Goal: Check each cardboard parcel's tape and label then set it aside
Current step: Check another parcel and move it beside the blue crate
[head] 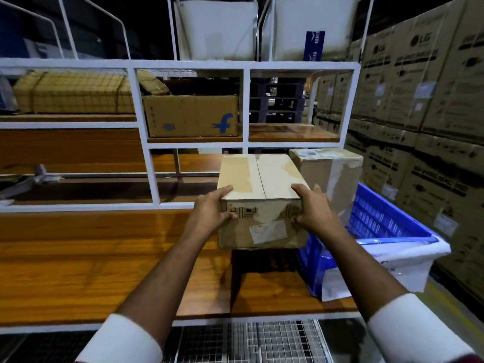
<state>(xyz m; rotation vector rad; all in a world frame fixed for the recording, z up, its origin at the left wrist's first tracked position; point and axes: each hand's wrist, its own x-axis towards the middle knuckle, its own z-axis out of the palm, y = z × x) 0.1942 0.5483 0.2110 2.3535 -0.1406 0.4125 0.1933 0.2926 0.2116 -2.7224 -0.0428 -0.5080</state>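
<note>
While both hands grip it, left hand (212, 208) and right hand (311, 208) at its near corners, parcel (262, 199) hangs above bench (104, 258), beside crate (377, 226).

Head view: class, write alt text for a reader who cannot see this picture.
Two hands, left hand and right hand, hold a taped cardboard parcel by its near corners above a wooden workbench, its label facing the camera. A second parcel and a blue crate are at right.
</note>
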